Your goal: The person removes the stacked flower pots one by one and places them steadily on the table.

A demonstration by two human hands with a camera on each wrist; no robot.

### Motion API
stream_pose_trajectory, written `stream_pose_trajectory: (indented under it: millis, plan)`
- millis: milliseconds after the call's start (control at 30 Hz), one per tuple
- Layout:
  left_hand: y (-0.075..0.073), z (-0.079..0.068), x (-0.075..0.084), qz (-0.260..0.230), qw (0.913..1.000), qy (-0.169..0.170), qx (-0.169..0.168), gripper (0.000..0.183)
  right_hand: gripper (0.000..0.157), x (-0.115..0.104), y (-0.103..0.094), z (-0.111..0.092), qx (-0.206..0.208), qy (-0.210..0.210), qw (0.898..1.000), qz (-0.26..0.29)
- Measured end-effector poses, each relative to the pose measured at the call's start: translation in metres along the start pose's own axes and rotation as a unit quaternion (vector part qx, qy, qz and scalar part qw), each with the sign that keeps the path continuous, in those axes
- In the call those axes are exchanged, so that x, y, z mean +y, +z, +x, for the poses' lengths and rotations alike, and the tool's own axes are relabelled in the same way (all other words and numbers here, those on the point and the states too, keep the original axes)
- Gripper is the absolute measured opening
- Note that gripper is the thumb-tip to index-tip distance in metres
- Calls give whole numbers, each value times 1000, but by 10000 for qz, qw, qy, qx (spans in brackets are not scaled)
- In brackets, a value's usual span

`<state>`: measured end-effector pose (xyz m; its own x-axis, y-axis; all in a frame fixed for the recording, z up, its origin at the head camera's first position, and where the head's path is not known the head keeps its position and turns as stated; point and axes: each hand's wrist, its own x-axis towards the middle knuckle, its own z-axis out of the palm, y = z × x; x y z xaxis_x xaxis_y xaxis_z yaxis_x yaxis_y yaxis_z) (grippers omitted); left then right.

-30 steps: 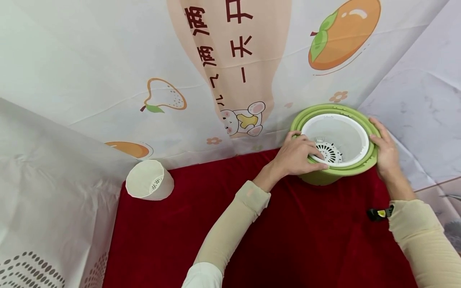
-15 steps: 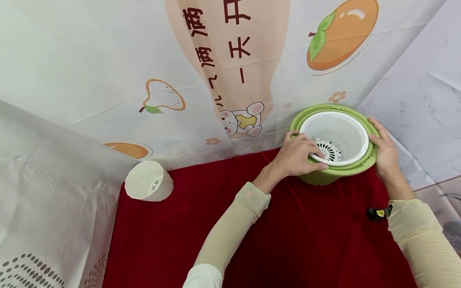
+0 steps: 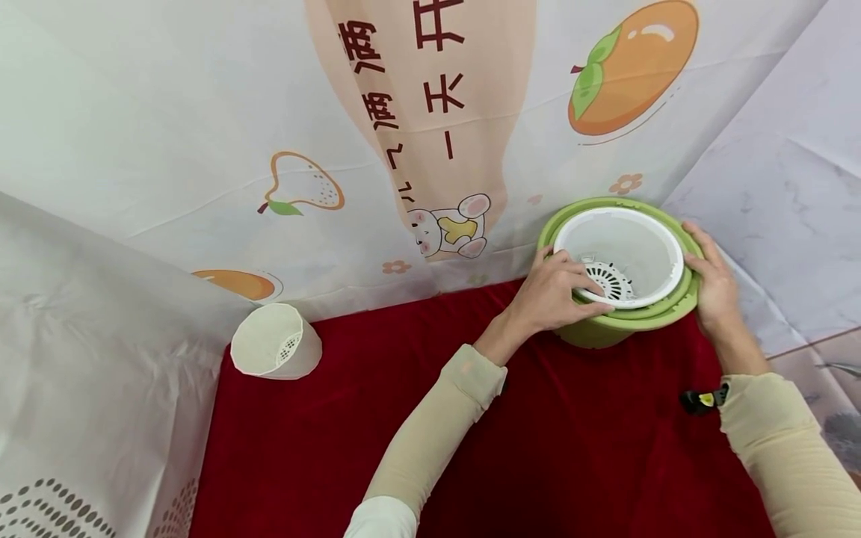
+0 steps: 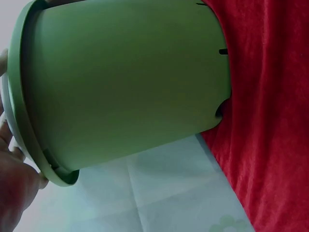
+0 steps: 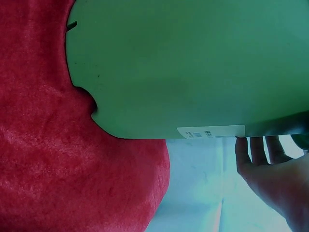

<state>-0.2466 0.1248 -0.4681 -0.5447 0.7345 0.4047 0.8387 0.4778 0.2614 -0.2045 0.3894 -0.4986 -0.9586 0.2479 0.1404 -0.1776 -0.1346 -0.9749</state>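
At far right, the white pot (image 3: 646, 258), pinched by the left hand (image 3: 553, 291), is set inside the green pot (image 3: 592, 334), gripped by the right hand (image 3: 717, 288), while final seating is judged to be left.

Your left sleeve (image 3: 420, 430): beige, close-fitting, lightly creased. Left cuff (image 3: 475, 373) folded back wide, faint pinkish mark on it. White sleeve (image 3: 383, 517) shows higher up, over top of beige one. Sliver of something black (image 3: 506, 381) at cuff edge, too small to tell. Your right sleeve (image 3: 794, 459): beige too, right cuff (image 3: 767, 407) turned back, wrinkled. Black gadget (image 3: 690, 402) with yellow patch (image 3: 706, 400) juts from your wrist there. Your left hand (image 3: 551, 291), right hand (image 3: 718, 291) bare.
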Motion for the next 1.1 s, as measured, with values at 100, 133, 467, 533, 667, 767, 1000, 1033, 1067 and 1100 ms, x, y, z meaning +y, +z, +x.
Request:
stream_pose_trajectory:
  millis: [100,133,467,533,667,767,1000,1033,1067,1100]
  plan:
    - [2,-1,0,-31,9996,101,279,25,49,-2,2,-2,-5,8,10000,-43]
    - [3,-1,0,-48,9993,130,361,25,49,-3,3,-2,8,2,10000,-53]
    - [5,0,-1,-360,9961,294,749,29,49,4,0,1,92,-147,9998,73]
    - [5,0,-2,-491,9951,342,792,28,49,4,-1,0,92,-191,9996,180]
    - [5,0,-3,-839,9911,430,935,26,49,6,0,1,109,-250,9992,283]
    - [6,0,-3,-1144,9868,460,1047,26,49,7,0,2,148,-263,9993,212]
    - [5,-2,-3,-1436,9821,364,1166,27,49,8,0,3,180,-255,9994,118]
    - [5,-2,-3,-1480,9813,339,1185,26,49,8,0,3,186,-260,9994,132]
    - [4,-2,-3,-1528,9804,318,1205,26,49,8,0,3,189,-269,9994,128]
    - [3,-2,-3,-1610,9787,304,1235,26,49,8,0,3,198,-297,9993,118]
